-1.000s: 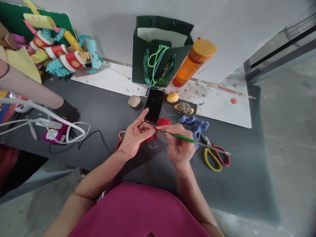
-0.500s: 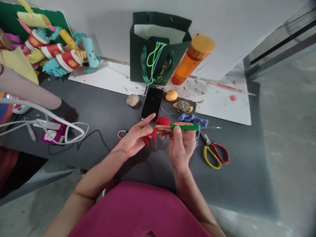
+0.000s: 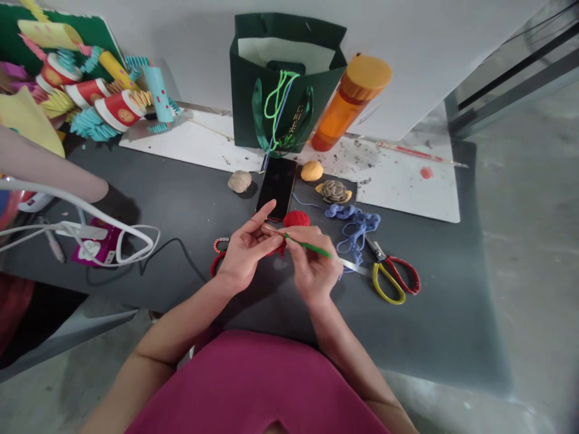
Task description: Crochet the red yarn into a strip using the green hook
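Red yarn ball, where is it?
In the head view, the red yarn ball sits beyond the right hand, by the near right corner of the smartphone.

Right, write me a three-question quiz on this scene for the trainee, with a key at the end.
1. Multiple choice. What does the right hand hold?
a) the phone
b) a slim green-handled tool
c) the yellow yarn ball

2. True or false: in the picture, the orange bottle is to the right of the green paper bag.

3. Fill in the blank: the scissors have one red handle and one ____ handle.

Key: 1. b; 2. true; 3. yellow.
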`<state>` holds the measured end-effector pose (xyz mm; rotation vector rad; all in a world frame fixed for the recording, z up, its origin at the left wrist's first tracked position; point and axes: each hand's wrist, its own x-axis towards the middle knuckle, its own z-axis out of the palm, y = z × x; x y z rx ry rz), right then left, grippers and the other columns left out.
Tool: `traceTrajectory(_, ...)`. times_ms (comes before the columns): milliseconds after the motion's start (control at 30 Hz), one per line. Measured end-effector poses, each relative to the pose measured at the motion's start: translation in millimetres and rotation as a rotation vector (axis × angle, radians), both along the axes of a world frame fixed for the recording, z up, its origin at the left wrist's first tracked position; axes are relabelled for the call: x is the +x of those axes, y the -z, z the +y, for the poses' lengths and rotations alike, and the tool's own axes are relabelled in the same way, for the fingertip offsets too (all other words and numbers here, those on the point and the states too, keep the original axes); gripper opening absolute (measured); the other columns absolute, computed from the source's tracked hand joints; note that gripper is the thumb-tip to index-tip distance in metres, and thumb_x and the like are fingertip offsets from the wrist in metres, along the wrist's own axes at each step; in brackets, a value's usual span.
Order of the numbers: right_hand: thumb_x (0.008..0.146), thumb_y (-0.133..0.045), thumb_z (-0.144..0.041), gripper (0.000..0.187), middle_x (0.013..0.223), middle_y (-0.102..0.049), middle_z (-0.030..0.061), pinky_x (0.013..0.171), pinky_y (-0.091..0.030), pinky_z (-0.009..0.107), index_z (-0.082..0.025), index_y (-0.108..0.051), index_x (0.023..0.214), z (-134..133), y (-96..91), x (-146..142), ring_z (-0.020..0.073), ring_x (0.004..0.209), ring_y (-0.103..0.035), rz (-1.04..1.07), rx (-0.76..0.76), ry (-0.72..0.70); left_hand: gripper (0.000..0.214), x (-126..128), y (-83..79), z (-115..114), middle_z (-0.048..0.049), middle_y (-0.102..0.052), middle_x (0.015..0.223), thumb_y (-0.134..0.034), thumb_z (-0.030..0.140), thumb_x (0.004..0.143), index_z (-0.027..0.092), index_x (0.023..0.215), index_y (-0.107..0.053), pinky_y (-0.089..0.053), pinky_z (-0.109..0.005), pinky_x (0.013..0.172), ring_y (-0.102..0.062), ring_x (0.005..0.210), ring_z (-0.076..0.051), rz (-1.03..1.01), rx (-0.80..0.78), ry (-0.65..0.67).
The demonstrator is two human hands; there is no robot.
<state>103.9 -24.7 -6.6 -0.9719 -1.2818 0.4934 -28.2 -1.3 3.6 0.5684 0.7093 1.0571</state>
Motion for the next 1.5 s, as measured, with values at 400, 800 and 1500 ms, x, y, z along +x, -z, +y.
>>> traceTrajectory(400, 0.100, -0.072, -0.031, 0.005, 0.085, -0.084, -0.0015, 0.058, -0.059, 0.030, -0.027, -0.069, 0.100, -5.8, -0.5, -8.3, 0.0152, 0.061, -0.076, 0.196, -0.150, 0.171, 0.061, -0.4, 0.2, 1.0, 0.0114, -0.055, 0.064, -0.100, 0.024, 0.069, 0.028, 0.127, -0.079, -0.046, -0.023, 0.073, -0.054, 0.067, -0.006, -0.115, -0.153, 0.019)
traceTrajectory(800, 0.105, -0.061, -0.043, 0.018, 0.077, -0.083, -0.0030, 0.047, -0.051, 0.029, -0.029, -0.052, 0.097, -1.6, -7.9, -3.4, 0.0189, 0.059, -0.079, 0.414, -0.262, 0.038, 0.056, -2.5, -3.3, 3.0, 0.0076, -0.062, 0.071, -0.100, 0.030, 0.068, 0.029, 0.121, -0.082, -0.049, -0.023, 0.074, -0.056, 0.070, -0.008, -0.082, -0.157, 0.033)
traceTrajectory(1500, 0.094, -0.076, -0.017, 0.017, 0.103, -0.088, 0.0033, 0.078, -0.068, 0.038, -0.030, -0.080, 0.104, -2.7, -0.1, 4.5, 0.0209, 0.089, -0.083, -0.206, 0.080, 0.081, 0.068, 2.6, -2.4, -1.9, 0.0113, -0.066, 0.068, -0.098, 0.021, 0.071, 0.027, 0.134, -0.075, -0.051, -0.019, 0.078, -0.061, 0.068, -0.004, -0.078, -0.115, -0.031)
